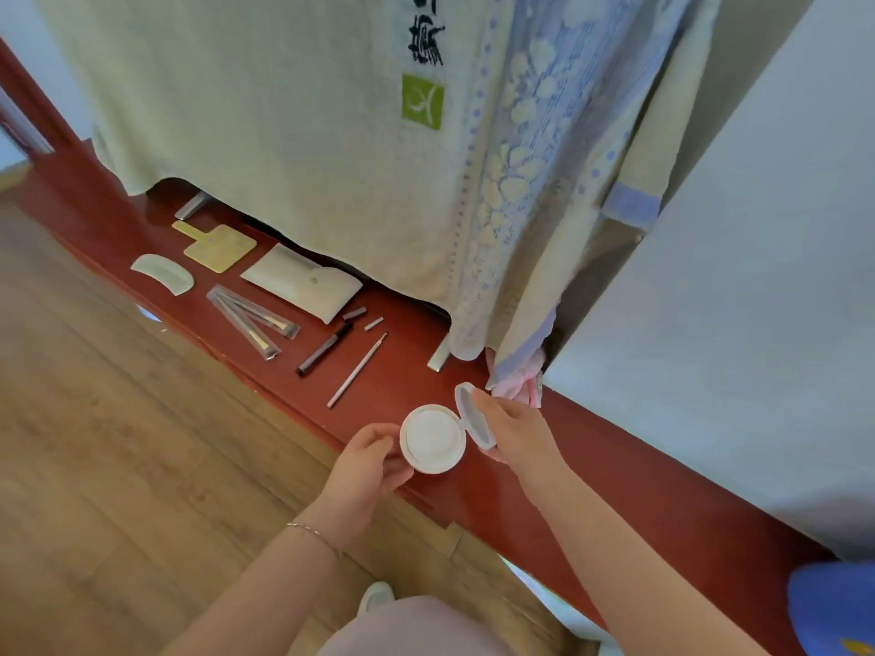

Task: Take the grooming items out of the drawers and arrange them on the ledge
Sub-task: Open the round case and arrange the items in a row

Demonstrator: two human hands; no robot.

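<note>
Left hand is gripping the base of the round white compact over the red ledge; right hand fingers are holding its hinged lid open (white puff visible inside). Pencil and pen are lying nearby.

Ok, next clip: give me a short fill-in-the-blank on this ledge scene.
1. The round compact is held with its lid ___.
2. The left hand holds the compact's ___.
3. The white comb lies on the ___ ledge.
4. The right hand holds the compact's ___.

Answers: open; base; red; lid
</note>
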